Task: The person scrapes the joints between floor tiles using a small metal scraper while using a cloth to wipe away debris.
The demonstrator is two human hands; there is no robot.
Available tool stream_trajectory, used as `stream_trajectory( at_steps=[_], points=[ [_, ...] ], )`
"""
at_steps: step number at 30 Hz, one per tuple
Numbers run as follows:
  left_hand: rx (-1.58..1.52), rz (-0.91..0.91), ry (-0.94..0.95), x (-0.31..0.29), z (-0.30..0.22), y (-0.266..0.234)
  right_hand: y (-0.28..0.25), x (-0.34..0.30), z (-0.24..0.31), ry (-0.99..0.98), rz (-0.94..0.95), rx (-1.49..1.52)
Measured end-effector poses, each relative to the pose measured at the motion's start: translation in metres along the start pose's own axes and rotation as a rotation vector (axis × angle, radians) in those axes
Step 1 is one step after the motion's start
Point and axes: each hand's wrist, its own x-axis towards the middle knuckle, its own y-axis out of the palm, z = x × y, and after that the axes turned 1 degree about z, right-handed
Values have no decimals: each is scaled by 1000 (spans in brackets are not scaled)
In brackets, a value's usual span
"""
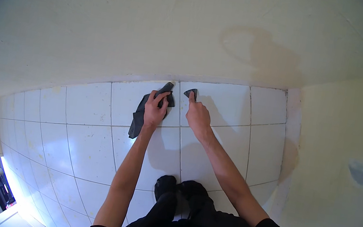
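Note:
My left hand [155, 111] is closed on a crumpled black cloth [137, 123], close to the foot of the wall. Part of the cloth sticks up past my fingertips and the rest hangs down beside the wrist. My right hand [198, 116] grips a small dark scraper [191, 92] with a flared end, the index finger stretched along it. Its handle is mostly hidden by my hand. The flared end is over a white tile just right of a grout line; I cannot tell whether it touches.
White floor tiles [85, 134] with dark grout lines and yellowish specks run along a cream wall [125, 19]. A side wall [336, 185] meets it at the right. My dark-covered feet [181, 188] stand on the tiles. Bright light falls from an opening at the lower left.

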Motion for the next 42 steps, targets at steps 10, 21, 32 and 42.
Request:
stream_trajectory(
  at_steps=[10, 21, 32, 42],
  points=[
    [38, -28, 72, 1, 5, 3, 4, -1, -5, 38, 25, -1],
    [-115, 193, 471, -22, -7, 39, 35, -100, -103, -134, -605, 618],
    [237, 199, 365, 22, -36, 99, 37, -99, -108, -153, -629, 554],
    [404, -9, 86, 24, 12, 13, 33, -100, -102, -143, -564, 541]
  ],
)
